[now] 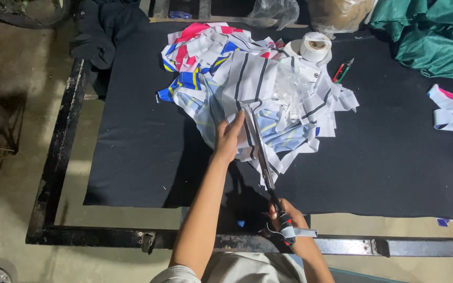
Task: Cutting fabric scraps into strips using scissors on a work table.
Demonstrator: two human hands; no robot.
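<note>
head view: hands (228,140) on long steel scissors (262,152), striped cloth (249,78)

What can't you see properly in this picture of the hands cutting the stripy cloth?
- Long scissors, head view: tips buried in the white striped fabric piece.
- Right hand: fingers hidden by the wrapped handles.
- Left hand: palm faces away.
- Green cloth: cut off by the top-right edge.
- Small red-green tool: too small to identify.
</note>
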